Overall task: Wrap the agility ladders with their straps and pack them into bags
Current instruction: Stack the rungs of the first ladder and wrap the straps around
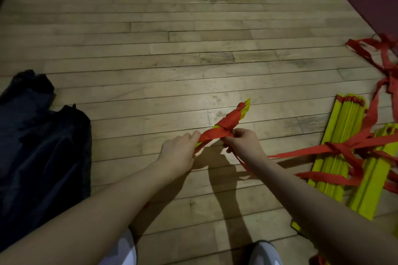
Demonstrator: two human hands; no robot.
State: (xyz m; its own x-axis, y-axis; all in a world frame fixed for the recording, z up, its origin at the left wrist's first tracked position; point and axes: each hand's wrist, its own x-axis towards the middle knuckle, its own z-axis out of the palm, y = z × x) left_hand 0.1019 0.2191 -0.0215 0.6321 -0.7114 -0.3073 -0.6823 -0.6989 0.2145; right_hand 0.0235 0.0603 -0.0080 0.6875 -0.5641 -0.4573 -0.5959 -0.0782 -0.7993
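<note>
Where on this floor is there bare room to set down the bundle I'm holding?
The wood floor is bare ahead of the held ladder bundle, and between the dark bags on the left and your left hand. The right is crowded: yellow ladder stacks under tangled red straps.

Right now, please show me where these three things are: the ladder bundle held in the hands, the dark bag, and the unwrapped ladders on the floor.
held ladder bundle [230, 121], head view, on the red strap wound round it.
dark bag [43, 148], head view, on its middle fabric.
unwrapped ladders [342, 135], head view, on the yellow rungs of the nearer stack.
</note>
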